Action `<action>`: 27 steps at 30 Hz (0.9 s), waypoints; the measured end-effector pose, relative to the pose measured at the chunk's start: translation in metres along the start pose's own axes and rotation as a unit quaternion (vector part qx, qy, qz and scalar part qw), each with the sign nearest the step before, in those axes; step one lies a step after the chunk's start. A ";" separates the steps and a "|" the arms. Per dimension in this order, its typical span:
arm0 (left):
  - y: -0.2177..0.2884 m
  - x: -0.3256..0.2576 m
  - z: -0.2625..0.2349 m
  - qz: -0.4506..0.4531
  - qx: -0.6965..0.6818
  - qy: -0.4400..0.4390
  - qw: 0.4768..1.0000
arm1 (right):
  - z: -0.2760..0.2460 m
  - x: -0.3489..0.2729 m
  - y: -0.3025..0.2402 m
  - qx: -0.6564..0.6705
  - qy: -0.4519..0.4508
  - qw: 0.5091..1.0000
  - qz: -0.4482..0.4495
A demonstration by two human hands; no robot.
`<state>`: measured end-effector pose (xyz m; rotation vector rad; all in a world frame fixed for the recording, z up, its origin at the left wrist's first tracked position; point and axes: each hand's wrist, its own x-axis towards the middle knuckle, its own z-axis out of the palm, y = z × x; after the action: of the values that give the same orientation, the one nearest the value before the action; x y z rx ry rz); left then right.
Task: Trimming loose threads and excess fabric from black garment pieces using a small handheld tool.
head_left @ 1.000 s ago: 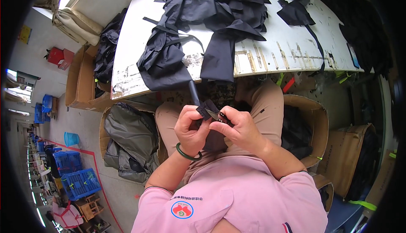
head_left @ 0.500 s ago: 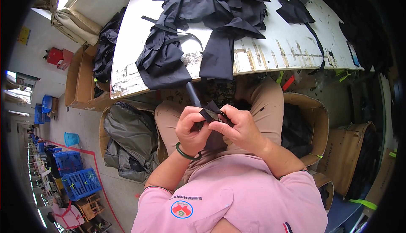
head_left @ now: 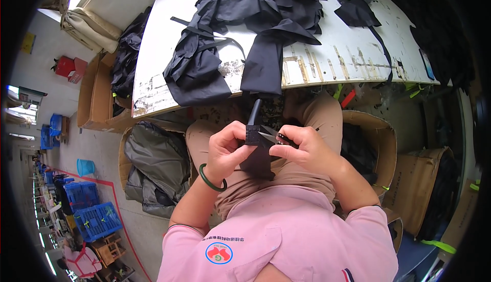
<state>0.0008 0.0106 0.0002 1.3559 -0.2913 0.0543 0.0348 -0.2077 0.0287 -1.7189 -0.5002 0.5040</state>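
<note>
I sit with both hands over my lap. My left hand (head_left: 226,152), with a green bangle on its wrist, pinches a small black fabric piece (head_left: 257,160) whose strap (head_left: 254,112) runs up toward the table edge. My right hand (head_left: 306,151) holds small metal thread snips (head_left: 272,138), whose pointed blades touch the top edge of the fabric piece between my thumbs.
A worn white table (head_left: 327,59) ahead carries a heap of black garment pieces (head_left: 245,21) and another black piece with a strap (head_left: 358,13). Open cardboard boxes stand at the left (head_left: 94,95) and right (head_left: 381,144). A grey bag (head_left: 156,167) lies by my left knee. Blue crates (head_left: 94,213) sit on the floor.
The strap has swung a little to the right and stands more upright. My hands have stayed over my lap, the fingers shifting slightly on the fabric.
</note>
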 end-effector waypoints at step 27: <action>0.011 0.016 -0.017 -0.125 -0.010 -0.223 0.967 | -0.019 -0.007 -0.006 -0.192 -0.086 0.976 -0.056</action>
<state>0.0168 0.0272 0.0109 1.3657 -0.4921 -0.4695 0.0404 -0.2258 0.0384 -2.0101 -0.8577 0.4996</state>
